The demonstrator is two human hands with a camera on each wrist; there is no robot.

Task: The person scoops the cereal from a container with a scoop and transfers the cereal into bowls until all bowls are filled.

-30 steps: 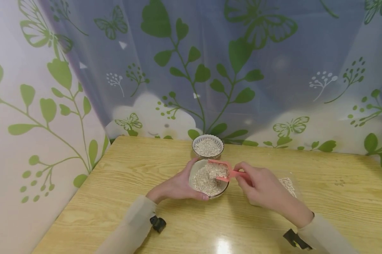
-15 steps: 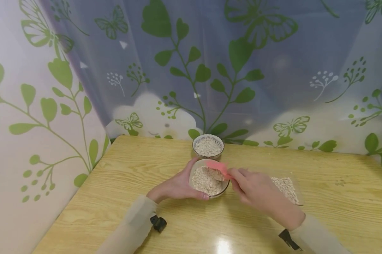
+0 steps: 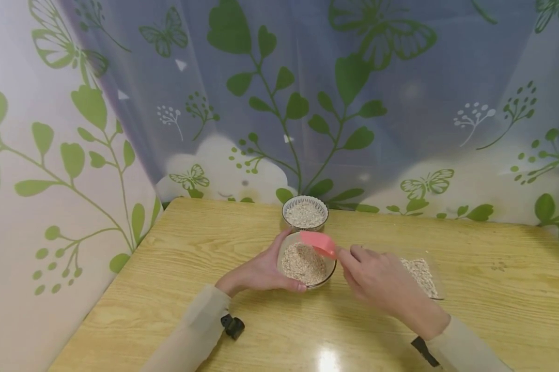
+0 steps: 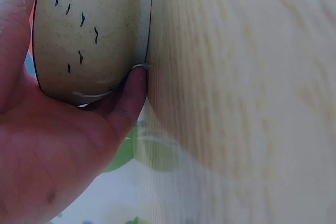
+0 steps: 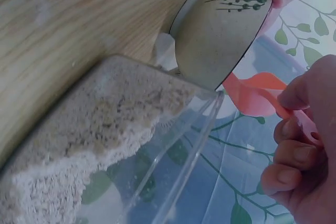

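My left hand (image 3: 261, 269) grips a cream bowl (image 3: 285, 249) by its left side, thumb at the near rim and fingers round the far side. Dark brush marks show on the bowl's outer wall (image 4: 86, 32) in the left wrist view. Rolled oats (image 3: 303, 264) lie heaped inside. From the right, my right hand (image 3: 377, 279) pinches the handle of a pink scoop (image 3: 317, 242). The scoop is tipped over the bowl's far right rim, its underside facing up. In the right wrist view the thumb and curled fingers (image 5: 286, 174) hold that handle.
Behind the held bowl stands a second patterned bowl (image 3: 305, 214) with oats. A clear container (image 3: 433, 274) of oats sits right, partly hidden by my right hand. The wooden table (image 3: 205, 232) meets a leaf-printed cloth backdrop (image 3: 400, 119).
The scoop, level and full of oats a second ago, has turned over above the bowl; its oats are out. My right hand has rotated and shifted slightly. The left hand stays put.
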